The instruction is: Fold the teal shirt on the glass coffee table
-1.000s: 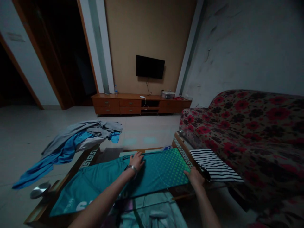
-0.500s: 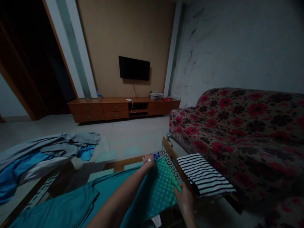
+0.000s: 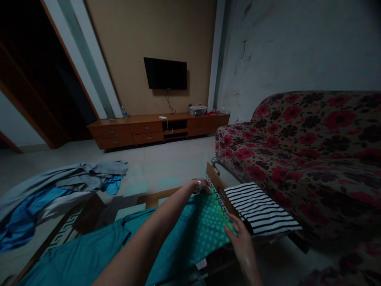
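A teal shirt (image 3: 98,254) lies spread across a low glass-topped table (image 3: 154,198); its right end carries a green dotted pattern (image 3: 208,230). My left hand (image 3: 204,186), with a bracelet at the wrist, grips the far corner of that dotted hem. Closer to me, my right hand (image 3: 239,238) pinches the near corner of the same hem at the table's right edge. Both hands are closed on the cloth.
A folded black-and-white striped garment (image 3: 262,208) lies at the table's right end, beside a floral sofa (image 3: 303,151). A heap of grey and blue clothes (image 3: 59,186) sits at the left. A wooden TV cabinet (image 3: 157,127) and wall television (image 3: 166,73) stand beyond the tiled floor.
My left hand slid from the middle of the shirt to the far right corner of the hem. My right hand took hold of the near corner. The view swung right.
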